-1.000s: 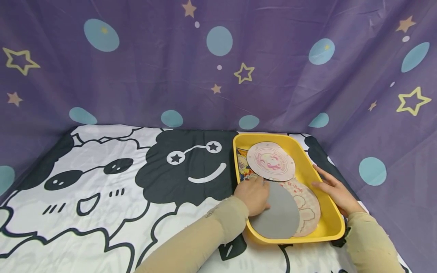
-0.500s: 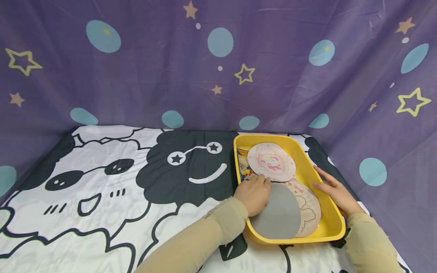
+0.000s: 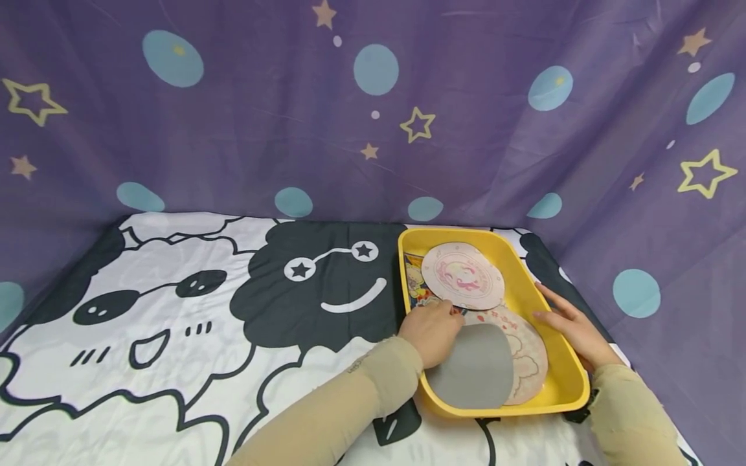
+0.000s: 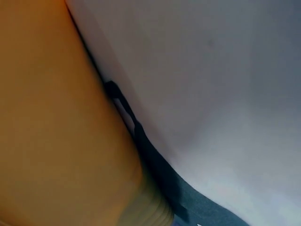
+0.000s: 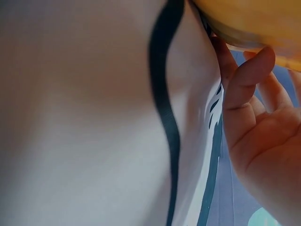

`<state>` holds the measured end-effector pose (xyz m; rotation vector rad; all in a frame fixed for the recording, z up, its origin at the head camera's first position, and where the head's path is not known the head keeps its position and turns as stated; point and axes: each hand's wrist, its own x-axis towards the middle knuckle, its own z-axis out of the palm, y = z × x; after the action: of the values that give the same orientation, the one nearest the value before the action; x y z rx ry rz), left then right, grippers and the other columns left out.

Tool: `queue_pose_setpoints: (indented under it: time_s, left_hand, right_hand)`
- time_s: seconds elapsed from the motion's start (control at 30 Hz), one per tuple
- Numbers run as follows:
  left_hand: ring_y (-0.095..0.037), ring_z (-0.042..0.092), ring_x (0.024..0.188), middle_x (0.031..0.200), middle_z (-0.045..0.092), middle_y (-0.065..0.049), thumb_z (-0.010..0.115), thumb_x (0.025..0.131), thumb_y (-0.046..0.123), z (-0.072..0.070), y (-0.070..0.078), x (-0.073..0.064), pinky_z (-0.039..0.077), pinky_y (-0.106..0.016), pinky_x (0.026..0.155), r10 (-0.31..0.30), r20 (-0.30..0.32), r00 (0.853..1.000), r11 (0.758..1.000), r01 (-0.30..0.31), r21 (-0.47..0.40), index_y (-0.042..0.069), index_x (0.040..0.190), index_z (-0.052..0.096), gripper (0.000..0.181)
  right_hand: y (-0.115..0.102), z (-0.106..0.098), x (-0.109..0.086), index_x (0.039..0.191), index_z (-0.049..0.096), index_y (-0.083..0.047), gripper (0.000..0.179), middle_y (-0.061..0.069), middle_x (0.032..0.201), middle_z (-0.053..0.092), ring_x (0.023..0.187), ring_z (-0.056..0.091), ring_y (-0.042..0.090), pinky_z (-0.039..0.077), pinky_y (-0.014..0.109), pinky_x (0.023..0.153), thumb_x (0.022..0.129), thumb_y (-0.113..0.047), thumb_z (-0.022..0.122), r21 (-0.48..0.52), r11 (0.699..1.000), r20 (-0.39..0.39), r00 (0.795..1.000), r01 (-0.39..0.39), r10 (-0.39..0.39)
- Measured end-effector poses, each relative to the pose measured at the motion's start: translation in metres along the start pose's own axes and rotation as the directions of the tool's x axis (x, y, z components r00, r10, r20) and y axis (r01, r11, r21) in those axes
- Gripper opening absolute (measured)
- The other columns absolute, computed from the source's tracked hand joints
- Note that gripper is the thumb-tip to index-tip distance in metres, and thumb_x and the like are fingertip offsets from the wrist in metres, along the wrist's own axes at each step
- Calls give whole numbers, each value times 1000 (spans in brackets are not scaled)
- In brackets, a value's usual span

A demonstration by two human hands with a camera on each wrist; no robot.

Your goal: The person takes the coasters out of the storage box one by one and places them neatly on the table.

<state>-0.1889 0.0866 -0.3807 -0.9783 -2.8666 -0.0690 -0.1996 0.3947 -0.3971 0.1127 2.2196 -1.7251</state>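
Observation:
A yellow tray (image 3: 562,388) stands on the cloth, with several round printed sheets inside. My left hand (image 3: 432,332) reaches over its left wall with curled fingers and grips the far edge of a plain grey disc (image 3: 474,369). That edge looks bent up. Part of a pale disc with red and pink drawings (image 3: 530,359) shows beneath it. Farther back lies a pink disc with a cartoon face (image 3: 462,275). My right hand (image 3: 574,330) holds the tray's right wall, thumb over the rim; in the right wrist view its fingers (image 5: 242,84) meet the yellow side.
A colourful printed picture (image 3: 414,281) lies in the tray's left part. The black-and-white cartoon cloth (image 3: 175,362) covers the table, reaching far to the left. A purple curtain (image 3: 326,162) with stars and dots hangs behind and at both sides.
The grey disc's far edge has bent up and drawn nearer, baring more of the drawn disc beneath. My left fingers have curled at that edge. The right hand and tray stay put.

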Motion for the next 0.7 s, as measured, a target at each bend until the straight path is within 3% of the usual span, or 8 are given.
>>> queue_pose_setpoints:
  time_s: [0.23, 0.7]
  left_hand:
    - [-13, 66, 86, 96, 74, 7, 65, 95, 19, -2, 0, 0, 56, -29, 73, -8, 43, 999, 999, 10, -43, 27, 117, 71, 23]
    - [-11, 64, 90, 100, 74, 10, 71, 90, 16, -1, -4, -1, 53, -26, 78, -14, 35, 999, 987, 19, -160, 31, 123, 68, 36]
  right_hand:
    - [-1, 1, 1, 159, 14, -33, 71, -25, 111, 66, 99, 69, 4, 60, 29, 84, 102, -30, 56, 1, 1000, -5, 1000, -9, 9]
    - [-2, 2, 0, 159, 15, -34, 70, -26, 112, 65, 100, 69, 4, 60, 29, 84, 102, -29, 56, 22, 1000, -13, 1000, -6, 7]
